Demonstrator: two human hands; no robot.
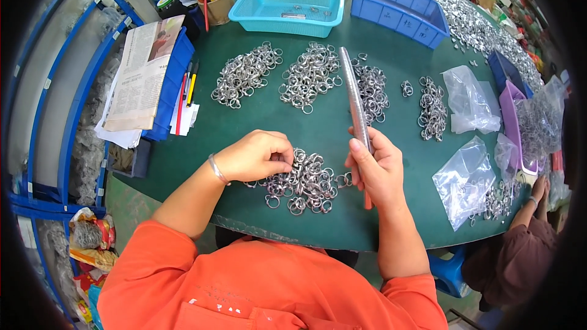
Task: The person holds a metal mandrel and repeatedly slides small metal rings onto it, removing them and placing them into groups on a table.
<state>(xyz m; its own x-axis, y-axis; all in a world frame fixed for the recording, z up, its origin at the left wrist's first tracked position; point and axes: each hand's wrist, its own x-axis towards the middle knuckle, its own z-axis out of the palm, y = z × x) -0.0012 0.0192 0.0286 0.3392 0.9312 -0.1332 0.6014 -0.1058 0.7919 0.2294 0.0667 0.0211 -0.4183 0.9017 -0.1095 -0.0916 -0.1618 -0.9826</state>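
Observation:
My right hand [381, 171] grips a ring mandrel [353, 88], a long tapered metal rod tilted with its thin end away from me; its reddish lower end sticks out below my palm. At the left edge of the nearest pile of silver metal rings [310, 178], my left hand [254, 157] is closed with curled fingers. What its fingertips hold, if anything, is hidden. Farther back lie more ring piles: one at the left [247, 74], one in the middle [310, 74], one partly behind the mandrel [372, 93], and a narrow one at the right [432, 109].
A turquoise basket [244, 17] and a blue divided bin [400, 17] stand at the back of the green table [202, 140]. Newspaper [143, 79] lies over a blue crate at left. Plastic bags [465, 177] lie at right, near another person's arm [526, 211]. Loose metal pieces [489, 40] cover the far right.

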